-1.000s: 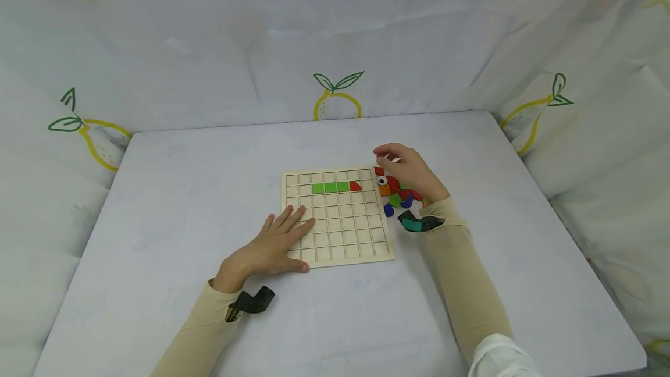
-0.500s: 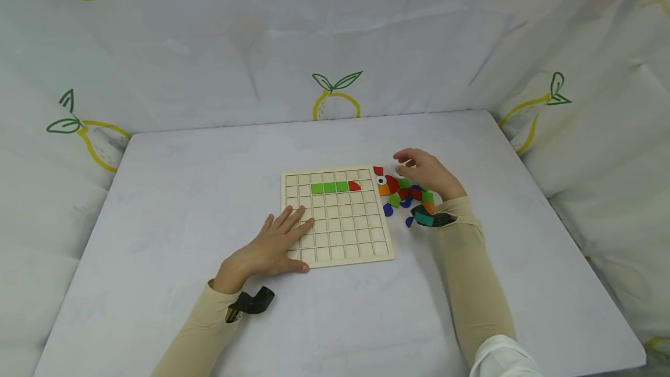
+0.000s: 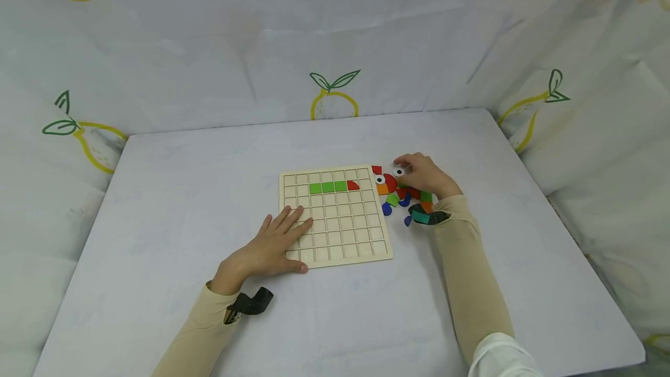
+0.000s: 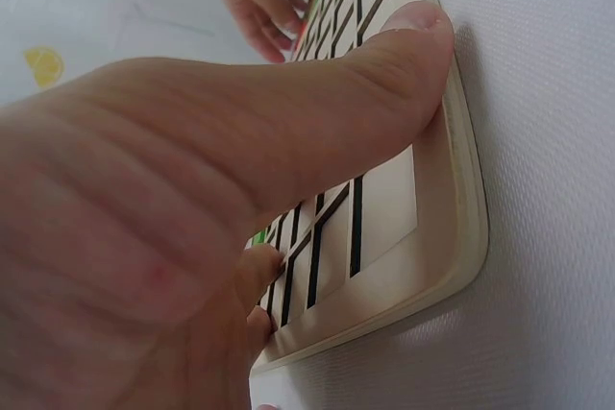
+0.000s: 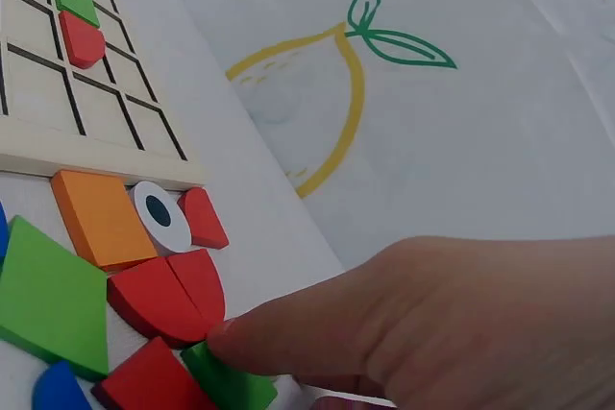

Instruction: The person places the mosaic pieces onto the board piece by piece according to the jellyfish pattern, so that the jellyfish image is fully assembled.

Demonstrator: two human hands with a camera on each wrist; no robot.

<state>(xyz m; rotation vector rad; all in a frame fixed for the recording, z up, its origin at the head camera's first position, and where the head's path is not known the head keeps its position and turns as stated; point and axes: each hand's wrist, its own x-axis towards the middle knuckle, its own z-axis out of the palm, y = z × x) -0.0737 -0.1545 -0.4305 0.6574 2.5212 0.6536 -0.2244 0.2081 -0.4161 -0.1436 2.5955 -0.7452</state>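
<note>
A pale wooden grid board (image 3: 348,237) lies flat on the table. On its upper part sit a row of green squares (image 3: 328,187) and, at the row's right end, a red rounded piece (image 3: 353,185). My left hand (image 3: 264,252) rests with spread fingers on the board's lower left corner. Beyond the right edge, my right hand (image 3: 426,177) reaches down to loose pieces, thumb and forefinger bent either side of a white eye disc (image 3: 399,172). In the right wrist view, the thumb touches a green piece (image 5: 226,376); the other fingers are mostly hidden, so a grip cannot be confirmed.
Beside the board's right edge lie a second eye disc (image 5: 159,216), an orange square (image 5: 104,220), red pieces (image 5: 173,295), a larger green square (image 5: 53,300) and blue pieces (image 3: 387,209). The white table (image 3: 209,173) meets a lemon-print cloth (image 3: 209,63) at the back.
My right hand first moved right, away from the board's top right corner, then lowered onto the loose pieces. The left hand and the board's row of pieces stayed in place.
</note>
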